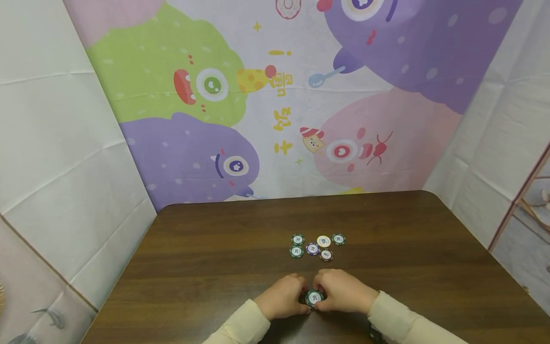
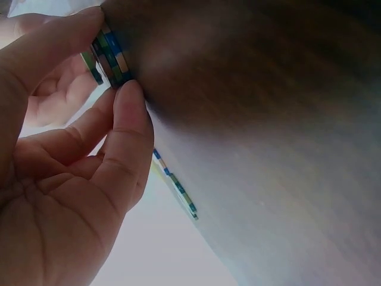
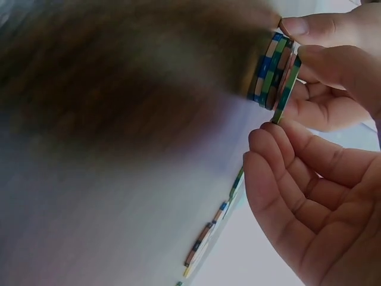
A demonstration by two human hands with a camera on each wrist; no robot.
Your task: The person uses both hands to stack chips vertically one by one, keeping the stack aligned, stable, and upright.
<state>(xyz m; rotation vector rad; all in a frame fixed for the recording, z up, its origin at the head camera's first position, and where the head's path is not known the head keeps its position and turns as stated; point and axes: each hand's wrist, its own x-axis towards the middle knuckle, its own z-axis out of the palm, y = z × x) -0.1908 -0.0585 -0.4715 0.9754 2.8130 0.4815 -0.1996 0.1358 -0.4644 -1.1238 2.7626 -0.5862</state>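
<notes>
Table (image 1: 206, 267): we see dark wood filling the lower half of the head view.
Left hand (image 1: 281, 297): low centre, fingers curled, pinching the stack's left edge.
Right hand (image 1: 341, 290): just beside it, fingers curled on the stack's right edge.
Stack (image 1: 315, 298): chips piled between our hands (green one on top), resting on the table.
Loose chips (image 1: 317, 246): six, flat, just above the hands.

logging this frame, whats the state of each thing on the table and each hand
chip stack: standing on the table, held between both hands
loose chips: six, lying flat, apart from the stack
left hand: fingers curled, grip on the stack
right hand: fingers curled, grip on the stack
table: dark wood, bearing all chips
</notes>
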